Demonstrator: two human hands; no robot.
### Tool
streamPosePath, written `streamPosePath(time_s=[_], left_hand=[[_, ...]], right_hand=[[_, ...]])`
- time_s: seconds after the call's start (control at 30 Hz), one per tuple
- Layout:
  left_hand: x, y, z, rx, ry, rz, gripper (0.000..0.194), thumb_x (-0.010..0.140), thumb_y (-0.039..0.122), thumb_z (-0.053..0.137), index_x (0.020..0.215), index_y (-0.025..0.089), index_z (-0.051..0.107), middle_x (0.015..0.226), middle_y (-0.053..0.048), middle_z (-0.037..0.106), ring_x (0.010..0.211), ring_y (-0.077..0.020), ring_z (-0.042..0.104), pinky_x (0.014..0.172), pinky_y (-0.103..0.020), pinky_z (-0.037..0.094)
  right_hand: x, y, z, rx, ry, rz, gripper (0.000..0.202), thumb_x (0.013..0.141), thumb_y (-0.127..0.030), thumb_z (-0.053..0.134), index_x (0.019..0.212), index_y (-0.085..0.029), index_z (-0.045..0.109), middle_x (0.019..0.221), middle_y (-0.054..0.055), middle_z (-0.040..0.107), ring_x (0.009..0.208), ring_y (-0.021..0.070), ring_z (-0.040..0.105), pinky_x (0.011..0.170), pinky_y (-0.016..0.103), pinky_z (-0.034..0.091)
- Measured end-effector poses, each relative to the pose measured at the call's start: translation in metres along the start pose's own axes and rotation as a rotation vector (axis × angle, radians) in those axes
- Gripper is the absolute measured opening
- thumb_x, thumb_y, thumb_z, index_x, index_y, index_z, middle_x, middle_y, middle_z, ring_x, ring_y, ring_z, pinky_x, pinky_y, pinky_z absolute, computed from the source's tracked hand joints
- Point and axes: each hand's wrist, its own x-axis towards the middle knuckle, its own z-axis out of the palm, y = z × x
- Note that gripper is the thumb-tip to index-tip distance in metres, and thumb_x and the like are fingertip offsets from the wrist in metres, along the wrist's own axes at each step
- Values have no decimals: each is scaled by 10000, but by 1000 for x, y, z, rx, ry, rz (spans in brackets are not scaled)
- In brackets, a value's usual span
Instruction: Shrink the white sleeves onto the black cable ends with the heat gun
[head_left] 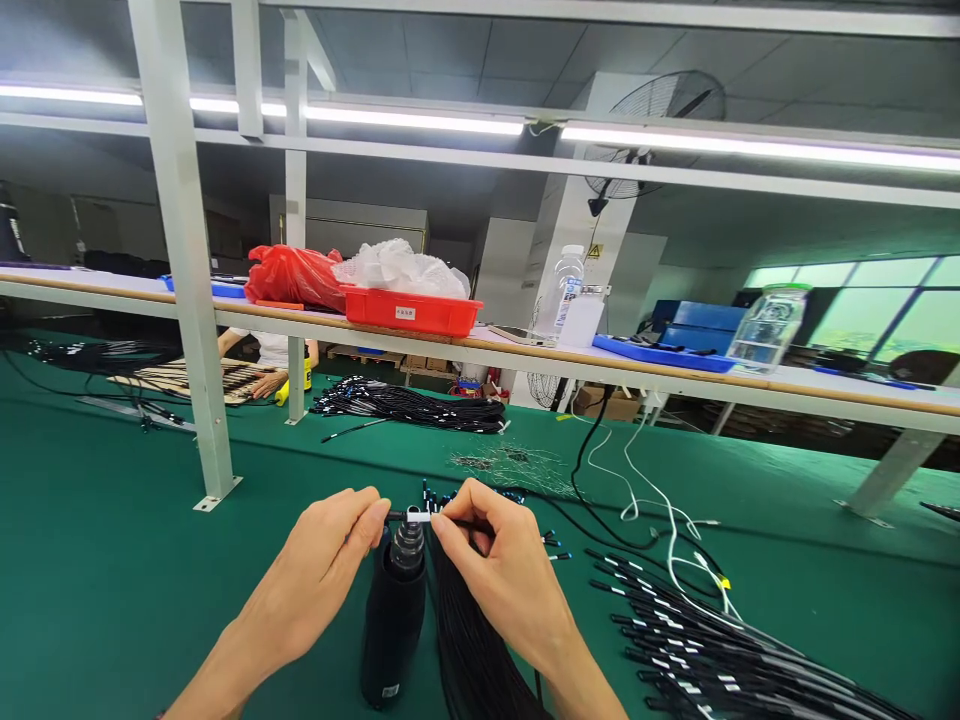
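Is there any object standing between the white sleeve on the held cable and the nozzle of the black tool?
Nothing visible stands between the white sleeve and the nozzle. The left hand and right hand are at either side. Whether sleeve and nozzle touch, I cannot tell.

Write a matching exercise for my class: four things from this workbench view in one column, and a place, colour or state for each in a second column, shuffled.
Column one
1. Red tray
2. Left hand
3. Jar with a green lid
4. Black cylindrical tool

Column two
A. Upright, its top close to a white sleeve
B. See-through, towards the right of the raised shelf
C. Pinching a black cable
D. Holding crumpled white plastic

Right pairs: 1-D, 2-C, 3-B, 4-A
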Motion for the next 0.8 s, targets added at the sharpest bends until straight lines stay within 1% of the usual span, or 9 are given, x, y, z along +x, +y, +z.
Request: streamPosePath(time_s=[0.17, 0.37, 0.57, 0.73, 0.8], left_hand=[[11, -6, 3, -3, -14, -26, 439, 967, 550, 261, 685, 224, 346, 665, 42, 401, 630, -154, 341, 599, -282, 279], [20, -13, 5, 22, -31, -6, 416, 972, 513, 268, 694, 223, 377, 664, 44, 412, 630, -150, 353, 595, -281, 272], [24, -18, 6, 50, -24, 19, 390, 964, 488, 289, 717, 221, 429, 670, 41, 449, 647, -152, 406, 597, -266, 309], [24, -19, 6, 52, 8, 36, 346, 951, 452, 332, 751, 219, 491, 707, 28, 520, 685, -160, 471, 594, -265, 331], [23, -19, 6, 46, 18, 47, 320, 944, 440, 355, 772, 221, 513, 730, 28, 540, 703, -160, 482, 611, -263, 347]], right_hand=[[8, 10, 5, -66, -4, 29, 191, 864, -280, 555, 691, -204, 525, 614, -47, 509, 565, 114, 417, 515, 232, 311], [13, 20, 8, -94, -8, 39, 171, 852, -276, 547, 695, -211, 526, 627, -44, 552, 575, 124, 444, 532, 238, 323], [16, 24, 9, -123, -16, 29, 163, 850, -266, 550, 699, -209, 530, 629, -44, 569, 567, 124, 448, 528, 241, 313], [17, 25, 9, -119, -9, 19, 163, 844, -253, 564, 692, -205, 534, 628, -40, 577, 563, 124, 463, 519, 237, 320], [16, 25, 7, -114, -9, 24, 152, 851, -255, 565, 707, -205, 563, 634, -38, 588, 569, 126, 476, 520, 236, 323]])
